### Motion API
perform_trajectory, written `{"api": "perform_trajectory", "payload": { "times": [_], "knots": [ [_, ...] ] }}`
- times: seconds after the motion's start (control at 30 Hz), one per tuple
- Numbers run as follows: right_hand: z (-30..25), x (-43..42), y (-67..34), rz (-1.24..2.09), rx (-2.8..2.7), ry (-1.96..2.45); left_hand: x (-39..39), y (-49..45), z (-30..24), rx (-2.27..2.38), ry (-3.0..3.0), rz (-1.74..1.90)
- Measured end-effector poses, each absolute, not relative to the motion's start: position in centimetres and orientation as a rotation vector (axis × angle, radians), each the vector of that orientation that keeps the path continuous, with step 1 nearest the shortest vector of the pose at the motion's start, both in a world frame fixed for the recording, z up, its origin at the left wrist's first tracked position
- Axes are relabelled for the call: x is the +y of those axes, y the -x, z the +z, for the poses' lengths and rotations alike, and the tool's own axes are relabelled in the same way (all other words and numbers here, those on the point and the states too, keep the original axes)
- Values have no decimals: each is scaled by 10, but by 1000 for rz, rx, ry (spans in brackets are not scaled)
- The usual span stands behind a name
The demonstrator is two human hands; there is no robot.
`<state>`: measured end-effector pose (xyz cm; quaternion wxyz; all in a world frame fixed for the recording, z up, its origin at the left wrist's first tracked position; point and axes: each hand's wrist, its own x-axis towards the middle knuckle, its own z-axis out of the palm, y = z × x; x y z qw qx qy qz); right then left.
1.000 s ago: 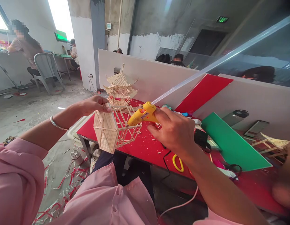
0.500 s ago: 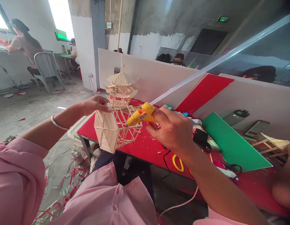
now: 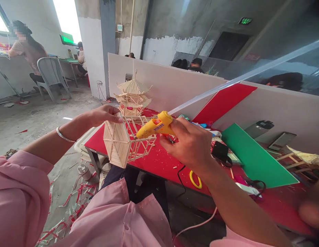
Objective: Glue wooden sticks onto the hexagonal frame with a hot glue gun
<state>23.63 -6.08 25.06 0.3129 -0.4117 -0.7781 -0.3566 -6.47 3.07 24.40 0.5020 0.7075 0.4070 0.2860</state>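
Note:
My left hand (image 3: 107, 115) pinches the upper edge of a wooden stick frame (image 3: 117, 144), a many-sided piece with a slatted base facing me and open struts on its far side. It is held tilted above the table's front edge. My right hand (image 3: 191, 142) is wrapped around a yellow hot glue gun (image 3: 155, 126), whose nozzle is at the frame's struts near the slatted base. A long clear glue stick (image 3: 239, 75) juts from the back of the gun. Behind the frame stands a pagoda model (image 3: 133, 92) of the same sticks.
The red table (image 3: 159, 161) carries wood scraps, yellow-handled scissors (image 3: 195, 179), a black box-shaped item (image 3: 220, 150) and a green board (image 3: 257, 157). White partitions (image 3: 169, 82) edge its back. A metal flask (image 3: 84, 171) and plastic litter lie on the floor. Another person's blurred hand (image 3: 312, 209) is at far right.
My right hand has shifted the glue gun slightly left, its nozzle now closer to the slatted base. The glue stick's far end has swung lower. My left hand and the frame stay put.

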Motion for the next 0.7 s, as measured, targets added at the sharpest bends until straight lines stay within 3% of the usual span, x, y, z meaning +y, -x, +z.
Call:
{"api": "perform_trajectory", "payload": {
  "times": [0.7],
  "knots": [
    [251, -59, -239, -1004, -2039, 898, 28, 64, 245, 985, -1641, 727]
  ]
}}
